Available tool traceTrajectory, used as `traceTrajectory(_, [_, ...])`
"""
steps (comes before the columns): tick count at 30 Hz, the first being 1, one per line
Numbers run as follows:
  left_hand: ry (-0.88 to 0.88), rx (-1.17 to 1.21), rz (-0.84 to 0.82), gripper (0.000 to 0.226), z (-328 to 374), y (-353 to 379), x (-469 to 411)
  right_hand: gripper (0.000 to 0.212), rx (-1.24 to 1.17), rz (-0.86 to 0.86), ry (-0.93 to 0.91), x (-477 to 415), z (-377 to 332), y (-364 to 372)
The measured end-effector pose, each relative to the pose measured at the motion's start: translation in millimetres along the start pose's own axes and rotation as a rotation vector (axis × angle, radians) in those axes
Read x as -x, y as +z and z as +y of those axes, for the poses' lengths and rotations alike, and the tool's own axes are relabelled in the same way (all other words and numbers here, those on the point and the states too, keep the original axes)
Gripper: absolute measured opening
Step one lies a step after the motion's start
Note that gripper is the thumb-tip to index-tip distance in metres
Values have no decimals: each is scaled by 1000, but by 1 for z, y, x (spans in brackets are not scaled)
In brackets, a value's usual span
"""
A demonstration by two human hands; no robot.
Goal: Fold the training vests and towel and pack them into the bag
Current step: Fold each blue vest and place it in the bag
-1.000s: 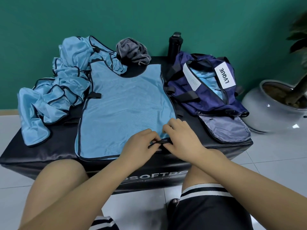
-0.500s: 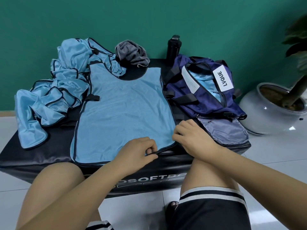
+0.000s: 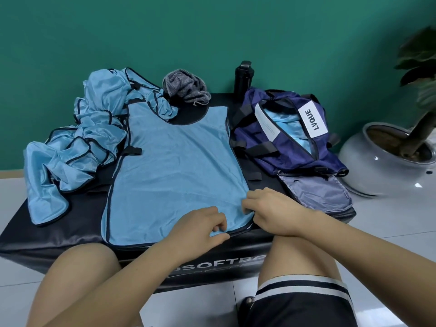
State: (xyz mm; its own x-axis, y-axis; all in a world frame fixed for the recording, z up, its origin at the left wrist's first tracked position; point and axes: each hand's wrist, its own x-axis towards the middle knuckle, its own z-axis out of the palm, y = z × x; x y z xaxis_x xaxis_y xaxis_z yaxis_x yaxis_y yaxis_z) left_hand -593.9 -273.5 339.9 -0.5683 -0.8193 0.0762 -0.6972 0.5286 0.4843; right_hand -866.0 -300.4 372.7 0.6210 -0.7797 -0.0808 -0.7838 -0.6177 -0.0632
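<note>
Blue vest (image 3: 174,166) flat; left hand (image 3: 200,230) pinches hem; right hand (image 3: 276,208) curled round corner, grasp partly hidden.

both forearms reach forward, left grip (image 3: 200,226) pinching thumb to forefinger, right grip (image 3: 273,208) curled knuckles-up just beside it.

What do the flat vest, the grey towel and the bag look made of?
Flat vest: thin light-blue synthetic, probably polyester mesh. It has a fine texture, a slight sheen and dark bound edges.
Grey towel: matte, ribbed or striped weave, bunched up. Cotton or microfibre, cannot tell which.
Bag: soft navy woven fabric, nylon-like. It is crumpled, with a faint sheen and black webbing straps.
</note>
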Motion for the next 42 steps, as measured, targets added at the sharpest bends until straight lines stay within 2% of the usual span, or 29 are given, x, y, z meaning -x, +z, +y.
traceTrajectory(3, [-53, 126, 0, 26, -10, -13, -3, 25, -92, -21, 90, -4, -1, -7])
traceTrajectory(5, [-66, 163, 51, 17, -23, -25, -10, 23, -97, 35, 118, -13, 1, -13])
traceTrajectory(8, [-85, 138, 142, 6, -51, -43, -24, 32, -96, 129, 167, -42, 8, -21])
traceTrajectory(12, [-210, 75, 165, 35, -102, -61, -42, 41, -191, 155, 213, -96, 13, -24])
traceTrajectory(17, [-377, -40, 102, 70, -176, -81, -48, 49, -403, 148, 302, -169, 30, -29])
traceTrajectory(20, [-409, -169, 83, 84, -209, -85, -32, 52, -496, 150, 350, -198, 42, -23])
traceTrajectory(23, [-401, -264, 118, 90, -229, -89, -14, 62, -416, 121, 347, -213, 46, 7])
traceTrajectory(25, [-399, -268, 122, 88, -235, -91, -10, 65, -267, 181, 313, -217, 46, 32])
traceTrajectory(28, [-398, -244, 110, 86, -232, -94, -9, 63, -179, 272, 395, -211, 40, 45])
traceTrajectory(33, [-446, -145, 59, 83, -226, -109, -15, 90, -66, 169, 466, -210, 43, 35])
traceTrajectory(37, [-481, -148, 41, 48, -223, -140, -47, 73, 77, 143, 465, -232, 50, 3])
traceTrajectory(39, [-480, -159, 99, 28, -222, -160, -73, 62, 57, 159, 449, -253, 60, -14])
traceTrajectory(42, [-489, -214, 186, 14, -226, -189, -114, 52, 35, 180, 454, -289, 82, -36])
